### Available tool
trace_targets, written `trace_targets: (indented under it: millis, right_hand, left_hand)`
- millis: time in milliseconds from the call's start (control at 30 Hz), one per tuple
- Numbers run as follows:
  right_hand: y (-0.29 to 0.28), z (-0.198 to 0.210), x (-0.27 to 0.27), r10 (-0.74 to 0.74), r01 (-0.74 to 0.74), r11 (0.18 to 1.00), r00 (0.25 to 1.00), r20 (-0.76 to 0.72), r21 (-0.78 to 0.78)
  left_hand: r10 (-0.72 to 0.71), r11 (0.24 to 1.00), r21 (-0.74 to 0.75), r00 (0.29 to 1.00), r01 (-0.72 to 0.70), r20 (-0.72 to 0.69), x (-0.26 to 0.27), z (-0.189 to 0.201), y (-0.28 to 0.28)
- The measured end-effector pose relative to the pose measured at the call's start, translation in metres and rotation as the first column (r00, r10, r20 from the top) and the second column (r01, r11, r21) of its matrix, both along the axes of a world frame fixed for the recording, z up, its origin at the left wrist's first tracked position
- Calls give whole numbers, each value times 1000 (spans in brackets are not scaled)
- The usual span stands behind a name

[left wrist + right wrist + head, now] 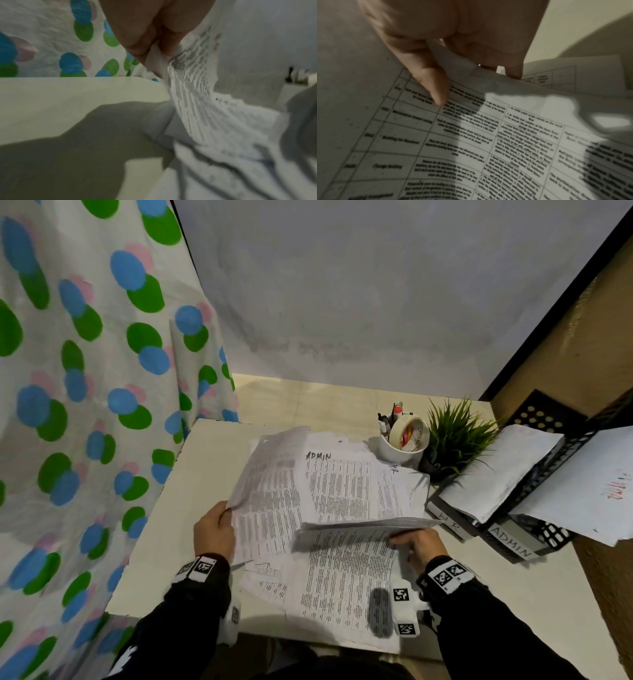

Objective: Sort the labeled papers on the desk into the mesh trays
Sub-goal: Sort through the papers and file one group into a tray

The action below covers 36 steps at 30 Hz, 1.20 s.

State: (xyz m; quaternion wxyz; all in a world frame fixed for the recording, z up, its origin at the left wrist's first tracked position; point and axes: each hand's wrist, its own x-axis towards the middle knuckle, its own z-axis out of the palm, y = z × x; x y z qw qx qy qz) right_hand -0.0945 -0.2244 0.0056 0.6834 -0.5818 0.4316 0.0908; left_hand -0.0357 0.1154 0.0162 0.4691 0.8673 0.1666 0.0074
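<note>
Printed sheets lie spread over the white desk (pixel 164 508). One sheet is marked ADMIN (pixel 337 481), and another marked HR (pixel 406 487) sits to its right. My left hand (pixel 224 513) pinches the left edge of a lifted sheet (pixel 263 470); in the left wrist view the thumb and a finger of the left hand (pixel 154 46) clamp that sheet (pixel 192 83). My right hand (pixel 400 541) grips the right edge of a second sheet (pixel 346 570), raised off the pile; in the right wrist view the fingers (pixel 436 88) curl round its edge. Two black mesh trays stand at the right, labeled HR (pixel 449 521) and ADMIN (pixel 512 544), each holding paper.
A white cup (pixel 397 450) with pens and a tape roll stands behind the papers, beside a small green plant (pixel 459 436). A dotted curtain (pixel 85 405) hangs along the desk's left side. A grey wall closes the back.
</note>
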Motion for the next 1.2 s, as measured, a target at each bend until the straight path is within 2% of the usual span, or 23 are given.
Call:
trace_targets:
  millis: [133, 267, 400, 533, 567, 633, 700, 800, 833, 900, 967, 1033, 1100, 1200]
  right_hand:
    - [10, 10, 9, 21, -23, 999, 997, 71, 29]
    - [11, 9, 15, -80, 79, 997, 992, 100, 18]
    - [8, 26, 15, -117, 114, 993, 981, 152, 26]
    - [1, 54, 26, -129, 140, 990, 941, 313, -13]
    - [0, 62, 29, -87, 116, 992, 927, 366, -58]
    - [0, 85, 31, -39, 110, 985, 893, 448, -133]
    - [2, 109, 27, -8, 115, 980, 838, 546, -163]
    - [7, 127, 14, -7, 141, 976, 781, 625, -165]
    - [7, 123, 10, -15, 150, 974, 791, 611, -171]
    - [11, 104, 0, -10, 125, 974, 856, 517, -188]
    - [19, 82, -12, 31, 55, 977, 918, 395, -206]
    - [23, 66, -21, 75, -3, 974, 949, 307, -227]
    - [20, 66, -23, 87, -19, 973, 953, 291, -229]
    - [2, 83, -19, 38, 73, 956, 930, 365, -285]
  left_hand:
    - [-162, 963, -219, 987, 155, -13, -13, 18, -30]
    - [-346, 877, -389, 932, 281, -108, -25, 19, -62]
    - [-428, 772, -590, 880, 236, -208, -31, 24, -76]
    - [-444, 684, -693, 884, 229, -146, -28, 47, -97]
    - [-408, 695, -680, 907, 232, -108, -27, 56, -105]
    - [-270, 769, -606, 963, 203, -21, -25, 77, -121]
    - [-162, 795, -573, 980, 199, 115, -23, 94, -134]
    - [-196, 811, -504, 949, 298, 246, -22, 102, -140]
    - [-234, 826, -464, 943, 320, 235, -24, 96, -140]
    - [-276, 848, -435, 953, 302, 124, -30, 75, -137]
    - [-253, 845, -497, 966, 195, -51, -39, 52, -135]
    - [-180, 844, -533, 967, 59, -178, -43, 39, -137]
    - [-148, 877, -477, 976, 54, -162, -40, 40, -139]
    - [-212, 911, -365, 977, 190, -20, -31, 60, -144]
